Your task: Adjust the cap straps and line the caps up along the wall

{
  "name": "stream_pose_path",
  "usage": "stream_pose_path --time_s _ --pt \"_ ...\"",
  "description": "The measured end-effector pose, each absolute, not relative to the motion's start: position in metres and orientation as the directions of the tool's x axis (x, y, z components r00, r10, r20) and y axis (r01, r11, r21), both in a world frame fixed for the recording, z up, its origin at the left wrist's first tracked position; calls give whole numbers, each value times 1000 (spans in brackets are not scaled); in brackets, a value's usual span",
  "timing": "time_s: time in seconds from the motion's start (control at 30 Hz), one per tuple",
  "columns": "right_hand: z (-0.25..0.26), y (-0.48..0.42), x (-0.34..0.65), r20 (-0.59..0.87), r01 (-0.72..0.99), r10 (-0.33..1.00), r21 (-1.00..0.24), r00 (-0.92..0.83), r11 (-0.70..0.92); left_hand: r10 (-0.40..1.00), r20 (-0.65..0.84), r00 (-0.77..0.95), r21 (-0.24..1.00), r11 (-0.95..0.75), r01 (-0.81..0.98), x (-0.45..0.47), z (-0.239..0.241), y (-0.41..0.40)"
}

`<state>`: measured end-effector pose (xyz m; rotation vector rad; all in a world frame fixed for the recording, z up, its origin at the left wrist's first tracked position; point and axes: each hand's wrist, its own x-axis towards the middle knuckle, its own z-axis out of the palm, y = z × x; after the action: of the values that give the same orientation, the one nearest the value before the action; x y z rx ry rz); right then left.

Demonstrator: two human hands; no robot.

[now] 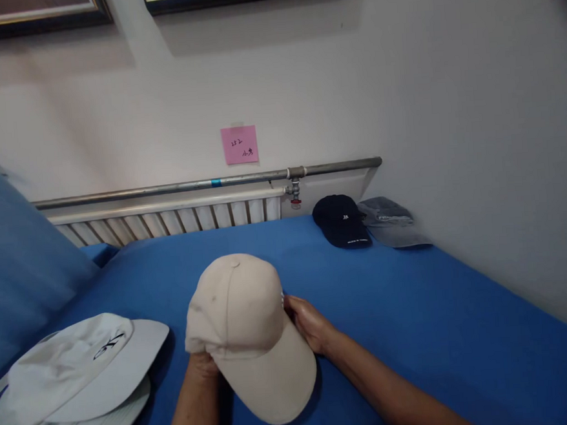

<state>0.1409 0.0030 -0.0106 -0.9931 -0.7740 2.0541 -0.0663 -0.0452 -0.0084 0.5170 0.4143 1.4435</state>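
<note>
A cream baseball cap is held up over the blue-covered surface, its brim tilted down toward me and to the right. My left hand supports it from the lower left, and the fingers are hidden under the crown. On the other side, my right hand grips the cap's edge where crown and brim meet, fingertips partly out of sight. White caps, stacked with brims to the right, lie to the left of my left arm; the top one has dark lettering.
At the far right edge of the blue sheet, a black cap lies beside a grey cap. Behind are a radiator and a metal pipe. A blue curtain hangs at left. A pink note is on the wall.
</note>
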Motion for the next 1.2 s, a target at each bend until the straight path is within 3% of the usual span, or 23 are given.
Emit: stream_pose_path --time_s 0.2,0.53,0.7,0.87,1.2 --pt "-10 11 145 -450 -440 813 -686 -371 -580 996 65 67 466 29 -884 -63 -5 -28" --pt "-8 14 148 -480 -457 791 -646 -380 -612 998 37 -43 367 -53 -929 -55 22 -30" --pt "-11 16 149 -465 -469 804 -654 -370 -594 999 32 -20 451 -32 -892 -52 32 -36" --pt "-14 15 150 -445 -466 819 -675 -361 -572 994 -45 -103 554 -61 -830 -52 23 -33" --pt "-12 12 148 -370 -415 848 -751 -379 -513 997 8 -80 515 -73 -854 -46 17 -32"
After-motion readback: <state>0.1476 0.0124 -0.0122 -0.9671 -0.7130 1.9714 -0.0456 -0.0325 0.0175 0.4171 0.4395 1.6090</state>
